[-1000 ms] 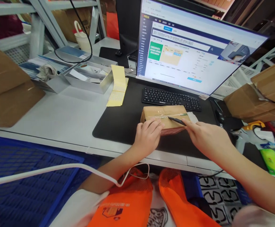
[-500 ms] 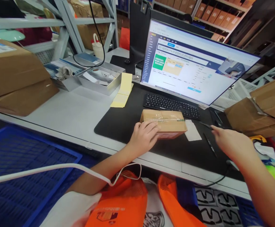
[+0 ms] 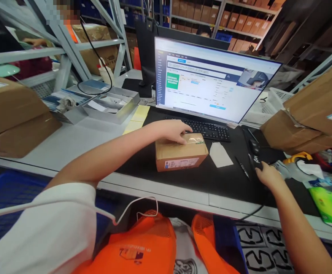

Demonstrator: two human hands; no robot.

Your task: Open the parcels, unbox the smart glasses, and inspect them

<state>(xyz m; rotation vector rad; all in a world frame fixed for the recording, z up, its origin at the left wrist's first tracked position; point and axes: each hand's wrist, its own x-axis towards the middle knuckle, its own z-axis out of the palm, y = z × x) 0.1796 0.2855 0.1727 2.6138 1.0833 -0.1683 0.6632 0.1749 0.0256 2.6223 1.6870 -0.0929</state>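
Observation:
A small taped cardboard box (image 3: pixel 180 154) with a printed label on its near side sits on the black desk mat (image 3: pixel 143 160). My left hand (image 3: pixel 173 132) lies flat on the box's top, fingers stretched toward the clear tape, gripping nothing. To the right, my right hand (image 3: pixel 267 176) curls around a black corded device (image 3: pixel 257 162) with white lettering at the mat's right end. A black pen (image 3: pixel 242 167) and a white paper slip (image 3: pixel 220 154) lie on the mat between the box and that hand.
A keyboard (image 3: pixel 208 129) and a lit monitor (image 3: pixel 211 83) stand behind the box, a mouse (image 3: pixel 253 146) to the right. Large cartons sit at the left (image 3: pixel 11 114) and right (image 3: pixel 305 114). A metal tray (image 3: pixel 108 108) and yellow labels (image 3: pixel 135 120) lie back left. Orange bags (image 3: pixel 143 247) lie below the desk edge.
My right hand left the box top, the pen now lies on the mat, and the hand moved right onto the black device. My left hand slid from the box's near side onto its top.

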